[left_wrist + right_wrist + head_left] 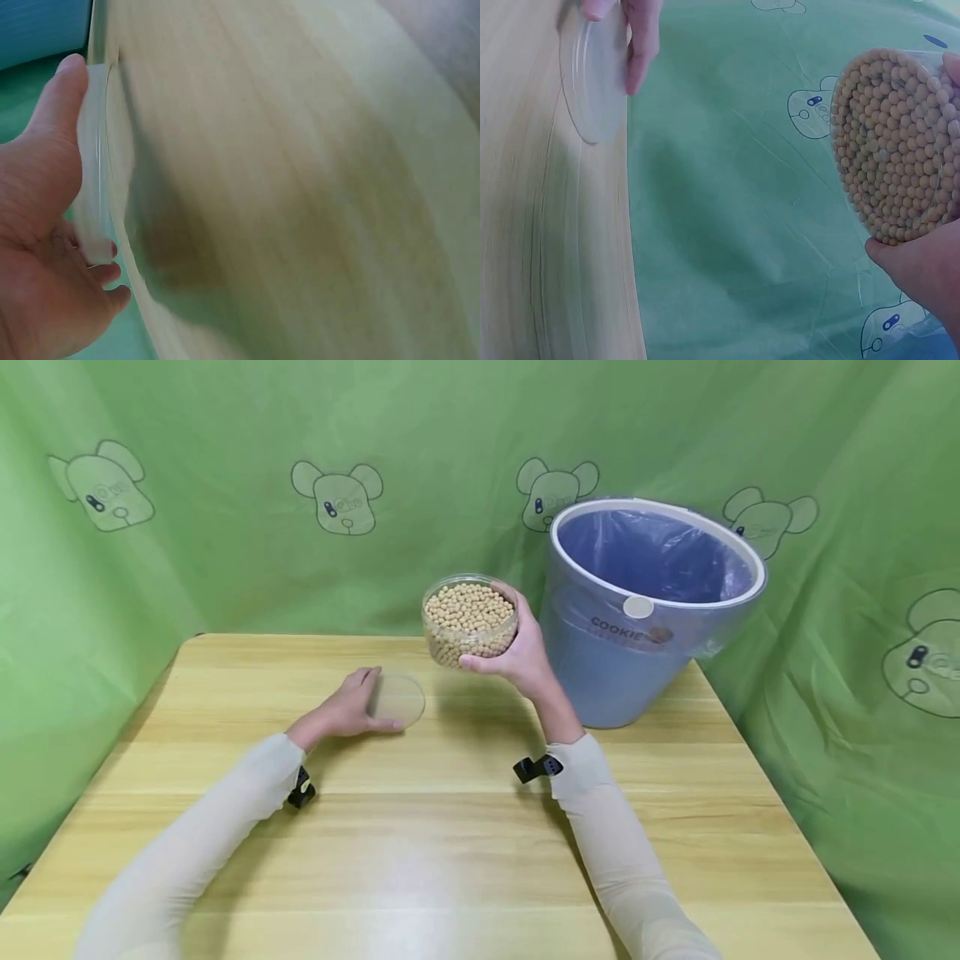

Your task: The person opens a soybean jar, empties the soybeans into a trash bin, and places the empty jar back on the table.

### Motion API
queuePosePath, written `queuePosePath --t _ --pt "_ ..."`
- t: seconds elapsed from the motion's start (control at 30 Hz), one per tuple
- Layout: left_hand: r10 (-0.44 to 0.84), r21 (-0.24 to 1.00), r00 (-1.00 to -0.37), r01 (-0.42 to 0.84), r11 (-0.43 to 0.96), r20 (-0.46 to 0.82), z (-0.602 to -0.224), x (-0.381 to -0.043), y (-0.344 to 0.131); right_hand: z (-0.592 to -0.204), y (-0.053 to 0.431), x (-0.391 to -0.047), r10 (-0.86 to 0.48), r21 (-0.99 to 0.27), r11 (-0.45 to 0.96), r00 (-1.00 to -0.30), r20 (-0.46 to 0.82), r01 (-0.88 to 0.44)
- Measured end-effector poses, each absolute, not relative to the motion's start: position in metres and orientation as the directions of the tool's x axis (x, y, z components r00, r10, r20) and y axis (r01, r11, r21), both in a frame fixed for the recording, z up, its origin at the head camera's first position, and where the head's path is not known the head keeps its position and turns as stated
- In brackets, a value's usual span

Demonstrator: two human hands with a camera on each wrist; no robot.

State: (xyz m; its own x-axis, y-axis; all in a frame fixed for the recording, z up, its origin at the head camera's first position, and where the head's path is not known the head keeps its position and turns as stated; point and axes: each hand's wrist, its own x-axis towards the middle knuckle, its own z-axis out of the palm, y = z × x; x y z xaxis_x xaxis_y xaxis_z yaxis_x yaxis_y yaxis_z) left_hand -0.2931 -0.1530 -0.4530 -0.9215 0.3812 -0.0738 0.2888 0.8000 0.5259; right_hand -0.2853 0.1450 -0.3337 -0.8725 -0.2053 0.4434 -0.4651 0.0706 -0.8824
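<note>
My right hand [527, 650] grips a round clear plastic jar [472, 637] from its right side, thumb at the near side, holding it above the back of the table. Small round beige beans [468, 605], like soybeans, fill the jar, which has no lid on it. Farther left and lower, my left hand [348, 703] holds a clear round lid [405, 697] by its edges, thumb on one side and fingers on the other. The left wrist view shows this lid [94, 165] edge-on, close over the tabletop.
A blue bin [611, 668] marked COOKIE, with a white rim and a plastic liner, stands at the table's back right. The wooden table [420, 852] ends at a green curtain [442, 435] printed with mouse heads. Each wrist wears a black camera strap [538, 768].
</note>
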Motion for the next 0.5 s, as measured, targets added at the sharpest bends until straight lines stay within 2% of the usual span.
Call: queuePosePath --t 0.27,0.5 --pt "0.387 0.496 -0.915 0.285 0.82 -0.114 -0.455 -0.291 -0.153 -0.336 0.145 -0.285 -0.21 -0.89 0.081 -0.88 0.426 -0.45" --pt "0.386 0.492 -0.916 0.287 0.822 -0.11 -0.454 -0.293 -0.152 -0.355 0.147 -0.306 -0.2 -0.889 0.072 -0.88 0.431 -0.452"
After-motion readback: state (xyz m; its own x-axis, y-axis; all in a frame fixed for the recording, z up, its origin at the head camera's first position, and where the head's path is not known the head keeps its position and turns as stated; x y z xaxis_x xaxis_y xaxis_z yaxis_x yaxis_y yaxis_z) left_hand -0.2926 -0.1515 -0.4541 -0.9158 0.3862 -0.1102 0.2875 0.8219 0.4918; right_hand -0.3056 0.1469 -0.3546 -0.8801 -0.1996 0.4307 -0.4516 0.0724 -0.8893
